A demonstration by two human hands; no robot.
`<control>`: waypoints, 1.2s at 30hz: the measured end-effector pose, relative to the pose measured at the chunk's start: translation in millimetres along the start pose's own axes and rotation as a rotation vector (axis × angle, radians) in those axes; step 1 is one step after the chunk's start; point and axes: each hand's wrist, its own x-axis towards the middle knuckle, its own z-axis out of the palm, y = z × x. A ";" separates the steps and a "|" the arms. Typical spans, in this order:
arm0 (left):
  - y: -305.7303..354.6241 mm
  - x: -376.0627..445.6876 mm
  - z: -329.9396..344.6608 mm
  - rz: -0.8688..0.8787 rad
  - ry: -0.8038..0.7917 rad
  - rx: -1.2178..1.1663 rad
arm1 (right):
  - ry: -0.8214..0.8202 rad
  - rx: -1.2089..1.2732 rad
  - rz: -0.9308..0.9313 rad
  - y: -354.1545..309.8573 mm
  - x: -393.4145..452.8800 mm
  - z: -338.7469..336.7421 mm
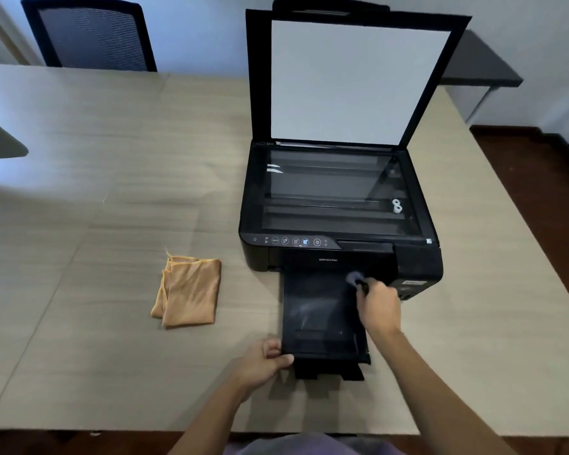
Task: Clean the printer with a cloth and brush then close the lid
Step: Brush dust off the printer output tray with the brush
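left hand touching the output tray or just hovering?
Touching. In the head view the left hand grips the front left corner of the output tray, thumb lying on its top edge, no gap visible.

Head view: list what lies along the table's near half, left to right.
Folded orange mesh cloth → left hand gripping the tray corner → black pulled-out printer tray → right hand holding a small dark brush.
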 end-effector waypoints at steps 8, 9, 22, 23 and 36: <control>2.1 1.3 0.2 0.007 -0.032 -0.001 | -0.161 -0.106 -0.156 8.8 -6.1 -16.1; 1.1 1.1 0.2 -0.001 -0.027 0.003 | -0.208 -0.144 -0.135 9.9 -7.2 -21.2; -0.2 2.7 -4.7 -0.007 -0.043 0.011 | -0.562 -0.169 -0.149 -6.9 2.1 -46.6; -0.5 3.8 -4.6 -0.005 -0.047 0.014 | -0.389 -0.100 -0.099 -10.5 13.1 -44.2; 1.6 -7.1 1.1 0.016 -0.001 -0.012 | -0.208 0.002 -0.100 -58.9 -7.6 -12.0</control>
